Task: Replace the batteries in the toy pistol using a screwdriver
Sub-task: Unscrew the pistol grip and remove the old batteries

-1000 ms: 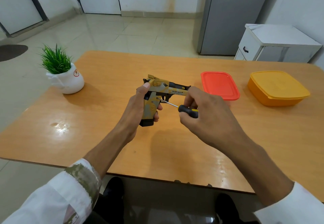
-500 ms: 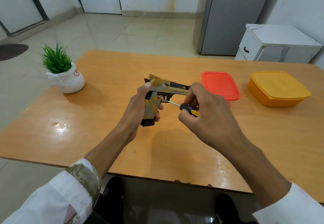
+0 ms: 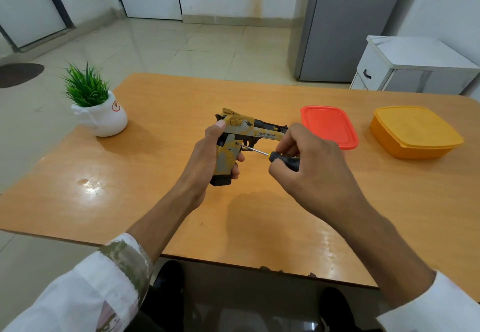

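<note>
A yellow and grey toy pistol [image 3: 241, 134] with a black base is held above the middle of the wooden table [image 3: 155, 196], barrel pointing right. My left hand [image 3: 207, 160] is wrapped around its grip from the left, thumb up at the rear of the slide. My right hand [image 3: 309, 165] pinches the black and yellow handle of a small screwdriver [image 3: 275, 155]. The thin metal shaft runs up and left, and its tip touches a point on the upper part of the grip. No batteries are visible.
A red lid [image 3: 328, 126] lies flat right of the pistol. An orange lidded container [image 3: 415, 131] stands further right. A white pot with a green plant [image 3: 100, 113] sits at the table's left. A white cabinet [image 3: 415, 66] and grey fridge [image 3: 345, 25] stand beyond.
The screwdriver handle has turned slightly in my right fingers, and its tip stays at the pistol grip. The pistol and my left hand have hardly moved.
</note>
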